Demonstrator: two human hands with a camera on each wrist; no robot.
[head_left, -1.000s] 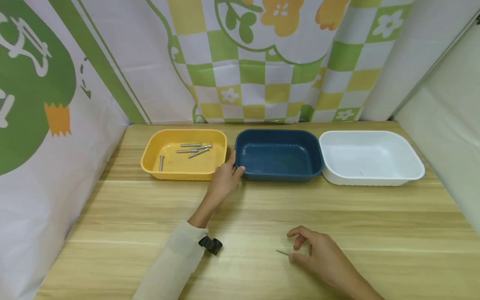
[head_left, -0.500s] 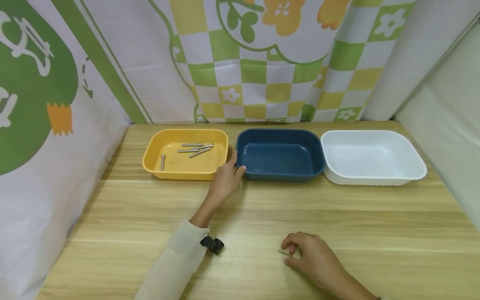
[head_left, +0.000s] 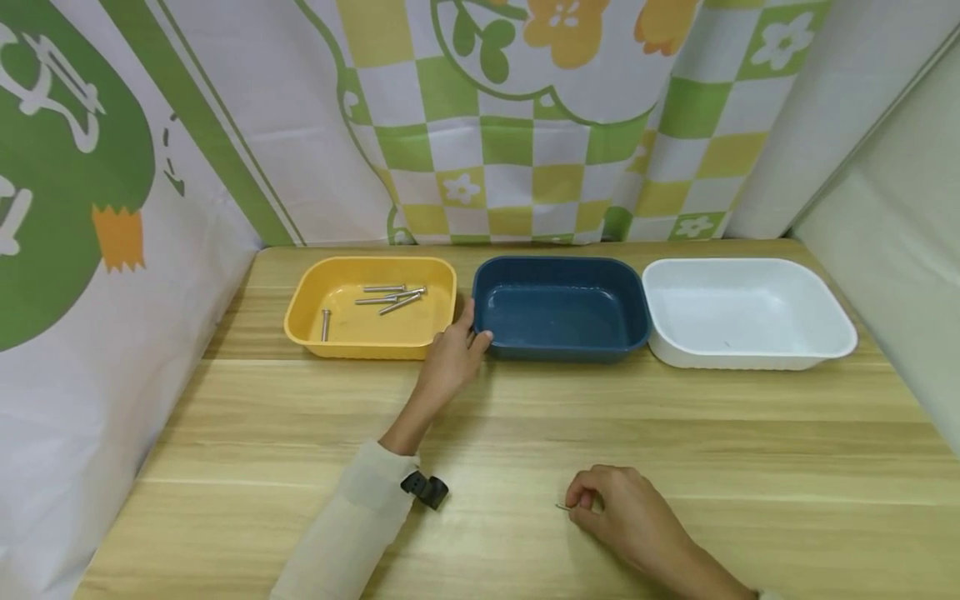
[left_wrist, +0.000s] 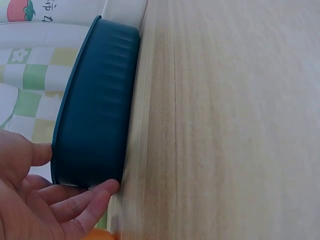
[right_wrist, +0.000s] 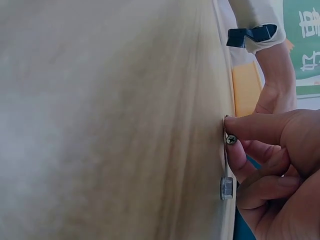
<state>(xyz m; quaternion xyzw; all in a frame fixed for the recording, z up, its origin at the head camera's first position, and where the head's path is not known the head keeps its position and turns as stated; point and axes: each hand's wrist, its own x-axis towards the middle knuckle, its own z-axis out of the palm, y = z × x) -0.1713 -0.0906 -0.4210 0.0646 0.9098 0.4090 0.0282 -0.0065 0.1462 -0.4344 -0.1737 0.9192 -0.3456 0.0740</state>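
Observation:
My left hand [head_left: 452,354] grips the left end of a dark blue plastic tray [head_left: 566,354]. In the left wrist view the thumb [left_wrist: 41,154] touches the tray's rim and the fingers [left_wrist: 97,200] lie along its end wall near the table. Low on the right of the table, my right hand [head_left: 626,512] pinches a small screw [head_left: 562,507] between thumb and fingertip. Its cross-slotted head [right_wrist: 231,139] shows in the right wrist view, its shank mostly hidden. Close below those fingers, a hex bolt head [right_wrist: 226,188] stands at the table surface.
To the left stands a yellow tray [head_left: 367,350] with several silver bolts [head_left: 400,305] inside. A white tray [head_left: 750,360] stands close against the blue one's right side. A patterned curtain [head_left: 510,142] hangs behind the wooden table [head_left: 525,433].
My right hand's fingers have moved slightly left and closed together on the screw, so less of it shows. The left hand stays at the blue tray.

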